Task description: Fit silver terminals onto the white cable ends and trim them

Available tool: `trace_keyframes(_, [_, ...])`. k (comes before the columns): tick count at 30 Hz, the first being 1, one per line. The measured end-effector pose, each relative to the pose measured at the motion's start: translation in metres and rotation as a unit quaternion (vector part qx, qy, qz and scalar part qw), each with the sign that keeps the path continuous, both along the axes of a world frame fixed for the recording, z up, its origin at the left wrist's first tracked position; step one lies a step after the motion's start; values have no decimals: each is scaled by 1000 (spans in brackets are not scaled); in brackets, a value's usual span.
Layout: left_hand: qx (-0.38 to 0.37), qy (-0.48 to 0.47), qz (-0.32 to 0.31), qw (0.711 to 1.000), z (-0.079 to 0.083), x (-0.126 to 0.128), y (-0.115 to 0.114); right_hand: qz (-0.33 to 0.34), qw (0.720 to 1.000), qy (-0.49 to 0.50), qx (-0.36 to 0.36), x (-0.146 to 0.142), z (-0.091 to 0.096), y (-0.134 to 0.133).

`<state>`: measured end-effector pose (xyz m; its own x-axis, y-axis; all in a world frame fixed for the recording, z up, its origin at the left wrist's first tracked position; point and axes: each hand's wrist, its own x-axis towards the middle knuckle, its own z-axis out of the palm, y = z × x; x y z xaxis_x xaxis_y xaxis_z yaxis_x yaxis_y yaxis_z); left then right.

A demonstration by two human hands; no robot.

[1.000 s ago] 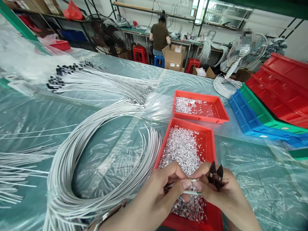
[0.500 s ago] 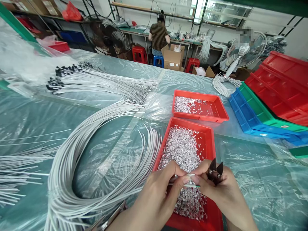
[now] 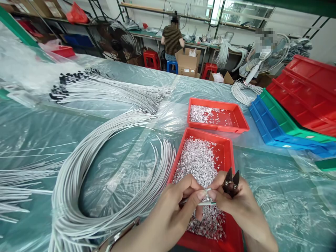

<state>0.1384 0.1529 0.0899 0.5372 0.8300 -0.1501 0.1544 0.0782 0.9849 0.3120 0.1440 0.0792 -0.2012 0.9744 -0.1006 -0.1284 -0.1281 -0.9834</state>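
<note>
Both hands meet over the near red tray (image 3: 229, 147), fingertips pinched together on the end of one thin white cable (image 3: 203, 203). The left hand (image 3: 173, 206) grips the cable between thumb and forefinger; the right hand (image 3: 236, 206) pinches its tip and also carries a small pair of dark cutters (image 3: 231, 183), points up and slightly parted. The near tray is heaped with small silver metal pieces (image 3: 196, 164); a second red tray (image 3: 243, 120) just behind it holds a thinner layer of the same. To the left a large looped bundle of white cables (image 3: 78, 175) lies on the plastic-covered table (image 3: 275, 182), with another bundle (image 3: 105, 89), black-tipped, farther back. On the right lie stacked trays: one blue (image 3: 265, 131), one green (image 3: 280, 119) and at least two red (image 3: 309, 91)
</note>
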Motion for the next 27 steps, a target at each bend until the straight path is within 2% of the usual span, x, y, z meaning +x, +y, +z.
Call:
trace_keyframes(5, [-37,-14,-8,999,1,-2,2,-8,1000,-26,-2,0,2,-2])
trace_keyframes(12, [-96,-53,-37,993,2,-4,4,-9,994,-93,-53,-2,22,-1])
trace_keyframes(16, [-101,-76,-37,991,4,-7,5,13,995,-85,-57,-2,22,0])
trace_keyframes(19, [-95,-83,-21,992,6,-7,5,30,996,-87,-18,0,17,0])
trace_keyframes(22, [-107,-105,-15,989,7,-6,6,32,988,-138,57,5,15,0])
trace_keyframes(24, [-106,-111,-12,988,7,-5,6,20,976,-193,97,8,15,-2])
trace_keyframes(27, [-94,-105,-3,990,6,-5,6,28,952,-281,120,12,17,-5])
